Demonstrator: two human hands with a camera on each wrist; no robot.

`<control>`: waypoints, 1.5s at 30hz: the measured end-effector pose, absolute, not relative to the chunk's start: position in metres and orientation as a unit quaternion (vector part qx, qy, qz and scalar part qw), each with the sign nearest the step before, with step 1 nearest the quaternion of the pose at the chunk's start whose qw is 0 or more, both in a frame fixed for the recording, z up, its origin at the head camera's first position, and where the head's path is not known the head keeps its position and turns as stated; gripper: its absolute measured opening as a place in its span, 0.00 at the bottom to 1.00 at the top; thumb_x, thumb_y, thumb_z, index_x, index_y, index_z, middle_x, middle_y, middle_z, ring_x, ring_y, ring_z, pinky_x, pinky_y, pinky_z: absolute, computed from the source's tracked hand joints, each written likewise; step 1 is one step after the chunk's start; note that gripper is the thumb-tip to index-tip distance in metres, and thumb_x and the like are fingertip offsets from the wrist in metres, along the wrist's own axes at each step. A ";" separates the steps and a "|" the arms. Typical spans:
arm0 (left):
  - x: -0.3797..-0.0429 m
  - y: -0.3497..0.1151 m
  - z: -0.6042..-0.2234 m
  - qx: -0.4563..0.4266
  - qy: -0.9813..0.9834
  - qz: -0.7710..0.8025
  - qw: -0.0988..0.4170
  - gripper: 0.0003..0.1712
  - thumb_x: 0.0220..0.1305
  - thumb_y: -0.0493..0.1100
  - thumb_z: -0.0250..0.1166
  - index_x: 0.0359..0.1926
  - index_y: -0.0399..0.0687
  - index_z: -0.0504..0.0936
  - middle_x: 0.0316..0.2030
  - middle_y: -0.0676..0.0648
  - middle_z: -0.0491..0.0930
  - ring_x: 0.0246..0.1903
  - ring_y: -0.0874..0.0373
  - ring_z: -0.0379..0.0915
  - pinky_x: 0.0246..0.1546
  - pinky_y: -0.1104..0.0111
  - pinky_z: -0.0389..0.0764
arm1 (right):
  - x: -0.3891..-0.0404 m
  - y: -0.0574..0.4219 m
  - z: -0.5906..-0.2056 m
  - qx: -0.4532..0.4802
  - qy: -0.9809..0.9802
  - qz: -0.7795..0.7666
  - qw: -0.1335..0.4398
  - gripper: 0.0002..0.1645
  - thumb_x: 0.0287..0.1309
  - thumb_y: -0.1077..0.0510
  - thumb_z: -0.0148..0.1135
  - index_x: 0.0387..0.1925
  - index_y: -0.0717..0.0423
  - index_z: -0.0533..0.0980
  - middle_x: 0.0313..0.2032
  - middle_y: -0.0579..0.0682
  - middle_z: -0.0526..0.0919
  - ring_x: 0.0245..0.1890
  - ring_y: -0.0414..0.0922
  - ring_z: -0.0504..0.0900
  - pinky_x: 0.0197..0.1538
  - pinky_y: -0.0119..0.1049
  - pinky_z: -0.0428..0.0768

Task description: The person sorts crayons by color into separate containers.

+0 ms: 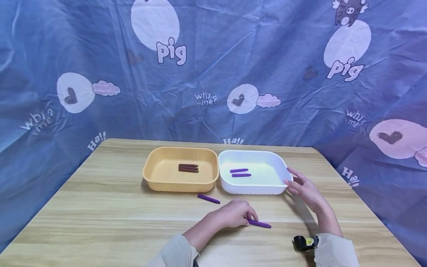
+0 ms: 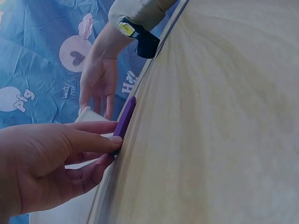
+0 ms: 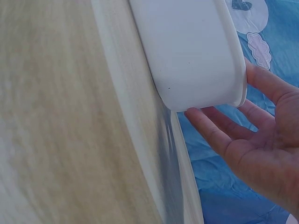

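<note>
In the head view my left hand (image 1: 235, 214) is low over the table, pinching a purple crayon (image 1: 260, 224) between thumb and fingers. The left wrist view shows the crayon (image 2: 124, 122) pointing away from the fingertips. My right hand (image 1: 308, 191) touches the right end of a white bin (image 1: 255, 190), its fingers extended and spread along the end wall and rim. Inside that bin lie two purple crayons (image 1: 241, 175). Another purple crayon (image 1: 208, 198) is on the table, just in front of the gap between the bins.
Left of the white bin stands a yellow bin (image 1: 181, 187), holding several brown crayons (image 1: 188, 168). Both bins are side by side toward the back of the wooden table (image 1: 100, 222). A blue printed cloth (image 1: 207, 74) hangs behind. A black wrist camera (image 1: 301, 243) sits at the right sleeve.
</note>
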State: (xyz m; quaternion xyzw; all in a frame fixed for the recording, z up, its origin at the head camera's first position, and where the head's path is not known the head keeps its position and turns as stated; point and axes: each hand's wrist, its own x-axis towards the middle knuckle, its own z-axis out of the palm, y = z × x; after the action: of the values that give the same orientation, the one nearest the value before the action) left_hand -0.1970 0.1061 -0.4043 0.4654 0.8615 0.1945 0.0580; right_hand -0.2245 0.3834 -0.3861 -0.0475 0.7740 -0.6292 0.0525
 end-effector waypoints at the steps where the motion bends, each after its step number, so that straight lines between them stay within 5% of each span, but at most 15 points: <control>1: -0.197 0.106 -0.404 0.466 0.862 0.193 0.058 0.15 0.49 0.37 0.70 0.40 0.56 0.85 0.26 0.62 0.76 0.30 0.73 0.68 0.35 0.83 0.66 | -0.225 0.383 -0.386 -0.047 0.773 -0.630 0.053 0.43 0.64 0.59 0.53 0.70 0.63 0.40 0.61 0.76 0.51 0.43 0.33 0.75 0.54 0.36 0.71; 35: -0.198 0.095 -0.373 0.424 0.863 0.258 0.089 0.22 0.52 0.28 0.63 0.45 0.53 0.84 0.27 0.58 0.73 0.28 0.70 0.66 0.28 0.82 0.68 | -0.226 0.385 -0.389 -0.046 0.778 -0.625 0.054 0.43 0.63 0.58 0.54 0.70 0.63 0.41 0.61 0.75 0.52 0.43 0.32 0.75 0.53 0.34 0.72; 45: -0.212 0.091 -0.352 0.425 0.872 0.234 0.059 0.19 0.55 0.31 0.64 0.46 0.54 0.84 0.26 0.57 0.74 0.28 0.69 0.66 0.30 0.81 0.68 | -0.228 0.386 -0.388 -0.043 0.774 -0.630 0.056 0.42 0.64 0.60 0.52 0.70 0.62 0.40 0.61 0.75 0.51 0.45 0.35 0.75 0.54 0.35 0.71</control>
State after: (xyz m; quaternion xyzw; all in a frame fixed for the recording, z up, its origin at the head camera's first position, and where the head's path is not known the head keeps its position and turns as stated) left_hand -0.2118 0.0914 -0.3523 0.4252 0.8723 0.2341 0.0594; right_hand -0.2277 0.3856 -0.3880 -0.0430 0.7735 -0.6299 0.0559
